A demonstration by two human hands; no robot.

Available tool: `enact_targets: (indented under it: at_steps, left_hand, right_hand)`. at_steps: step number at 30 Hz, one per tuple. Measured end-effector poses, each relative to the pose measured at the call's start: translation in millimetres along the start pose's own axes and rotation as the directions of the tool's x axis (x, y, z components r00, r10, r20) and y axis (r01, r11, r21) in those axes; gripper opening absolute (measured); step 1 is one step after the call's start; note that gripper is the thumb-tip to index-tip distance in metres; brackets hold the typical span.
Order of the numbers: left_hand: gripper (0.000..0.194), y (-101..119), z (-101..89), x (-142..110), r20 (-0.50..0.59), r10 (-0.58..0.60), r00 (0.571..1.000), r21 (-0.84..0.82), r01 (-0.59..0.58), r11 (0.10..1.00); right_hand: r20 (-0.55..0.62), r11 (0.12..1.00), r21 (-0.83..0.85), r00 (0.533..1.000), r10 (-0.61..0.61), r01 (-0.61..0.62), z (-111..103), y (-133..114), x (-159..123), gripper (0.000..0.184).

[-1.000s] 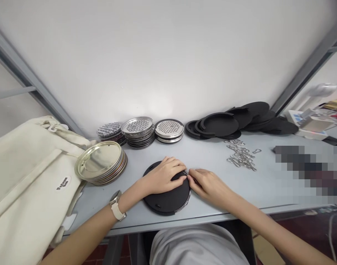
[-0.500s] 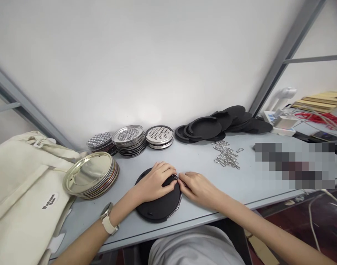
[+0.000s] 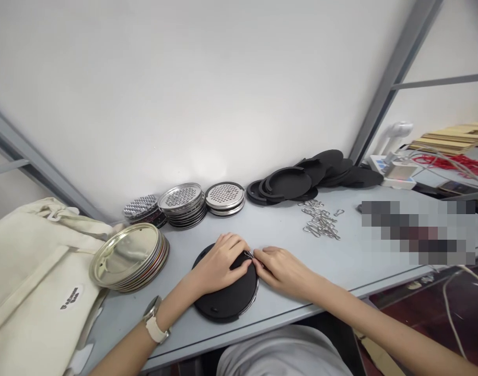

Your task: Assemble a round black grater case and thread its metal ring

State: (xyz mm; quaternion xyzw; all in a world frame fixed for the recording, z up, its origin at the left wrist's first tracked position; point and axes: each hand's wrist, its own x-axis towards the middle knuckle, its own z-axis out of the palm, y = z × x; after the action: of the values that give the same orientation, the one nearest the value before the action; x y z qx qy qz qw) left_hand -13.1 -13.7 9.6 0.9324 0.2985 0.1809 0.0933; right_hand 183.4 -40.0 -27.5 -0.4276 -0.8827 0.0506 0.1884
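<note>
A black round cover point(image 3: 226, 295) with a shiny metal rim lies near the table's front edge. My left hand point(image 3: 222, 261) rests over it, fingers curled at its right side and thumb by the rim. Between my hands, at the cover's upper right edge, shows a small silver wire clip point(image 3: 247, 254), partly hidden. My right hand point(image 3: 281, 269) pinches at this clip with closed fingertips. Several loose clips of a similar kind point(image 3: 321, 222) lie in a pile beyond my right hand.
Along the wall stand stacks of perforated metal grater discs point(image 3: 182, 198) and overlapping black round covers point(image 3: 289, 183). Gold and coloured metal discs point(image 3: 125, 256) are stacked at left beside a cream cloth bag point(image 3: 31, 292). A blurred-out patch covers something on the right.
The view has shifted slightly. Both hands stay at the cover's edge, with only a slight movement of the fingers around the clip.
</note>
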Motion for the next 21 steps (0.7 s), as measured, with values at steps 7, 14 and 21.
enact_targets:
  at_steps: [7, 14, 21]
  left_hand:
    - [0.014, -1.0, 0.0, -0.6, -0.001, 0.018, 1.000, 0.000, -0.018, 1.000]
    - [0.016, -4.4, 3.0, -1.8, -0.015, 0.042, 0.999, -0.046, -0.042, 0.998]
    - [0.015, -3.3, 2.0, -1.5, -0.004, 0.043, 0.999, -0.049, -0.044, 0.998]
  right_hand:
    - [-0.006, 1.000, 0.027, 1.000, -0.010, 0.010, 0.0, 0.5, 0.4, 0.023]
    - [0.000, 0.999, 0.034, 1.000, 0.000, 0.000, -0.1, 0.3, 0.5, 0.023]
    - [-0.008, 0.999, 0.033, 1.000, -0.002, 0.002, -0.4, -0.3, -1.1, 0.023]
